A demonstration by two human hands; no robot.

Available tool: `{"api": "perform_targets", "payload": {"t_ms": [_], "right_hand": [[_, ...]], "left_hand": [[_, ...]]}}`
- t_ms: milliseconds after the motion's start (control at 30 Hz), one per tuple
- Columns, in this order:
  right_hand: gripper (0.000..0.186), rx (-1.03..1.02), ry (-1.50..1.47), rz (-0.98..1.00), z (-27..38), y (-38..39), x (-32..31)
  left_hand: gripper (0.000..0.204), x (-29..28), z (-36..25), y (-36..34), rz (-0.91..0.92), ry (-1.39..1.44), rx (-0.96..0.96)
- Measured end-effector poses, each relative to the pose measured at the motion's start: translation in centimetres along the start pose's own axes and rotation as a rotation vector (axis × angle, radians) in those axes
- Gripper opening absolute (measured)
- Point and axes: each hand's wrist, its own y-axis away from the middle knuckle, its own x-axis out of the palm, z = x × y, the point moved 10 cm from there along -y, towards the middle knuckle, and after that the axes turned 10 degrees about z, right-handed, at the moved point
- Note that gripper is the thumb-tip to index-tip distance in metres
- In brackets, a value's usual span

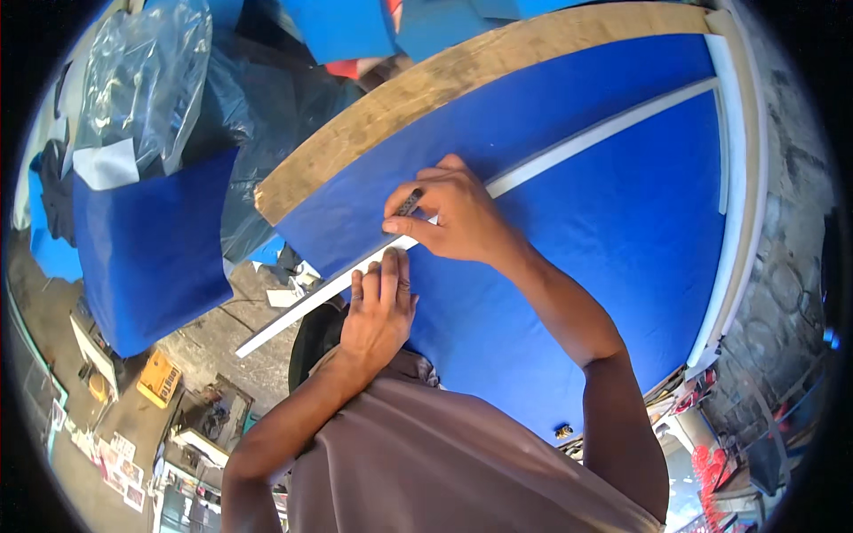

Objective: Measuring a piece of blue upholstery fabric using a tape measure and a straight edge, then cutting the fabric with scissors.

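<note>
Hanging blue sheet point(155, 258): droops at the left of the frame, well apart from both hands
White strip point(298, 311): starts left of centre in the lower half, runs long, narrow and straight on a slant to the upper right; lies within reach of both hands
Left hand point(380, 306): rests just left of centre, on the lower side of the strip; fingers flat and close together, fingertips pressed to the strip, pinching nothing; nearer to the lower-left end
Dark pen-like tool point(409, 202): sits at centre, on the upper side of the strip, leaning down to the left more steeply than the strip; contact with the surface below too hidden to tell
Right hand point(458, 213): bridges the strip at centre, above and right of the left hand; pinches the tool between thumb and fingers; nearer to the upper-right end
Spread blue sheet point(622, 240): stretches beneath the strip from centre to right, overhung at left by the strip's lower end
Pale edging point(745, 178): curves down the right of the frame, close to the strip's upper end
</note>
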Motion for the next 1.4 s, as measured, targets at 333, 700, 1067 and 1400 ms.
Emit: {"api": "perform_targets", "payload": {"t_ms": [333, 700, 1067, 1400], "right_hand": [[0.008, 0.000, 0.228, -0.001, -1.1, 1.8, -3.5], [0.010, 0.252, 0.593, -0.174, -7.5, 8.8, -22.9], [0.011, 0.402, 0.789, -0.246, -15.4, 12.1, -36.7], [0.011, 0.618, 0.748, -0.242, -17.3, 11.3, -39.8]], "left_hand": [[0.070, -0.3, 0.1, -0.4, 0.049, 0.074, -0.030], [0.067, -1.5, -0.6, -1.3, 0.107, -0.065, 0.056], [0.067, -0.7, -0.4, -1.5, 0.225, 0.023, 0.092], [0.068, -1.2, -0.4, -2.3, 0.296, 0.094, 0.117]]}}
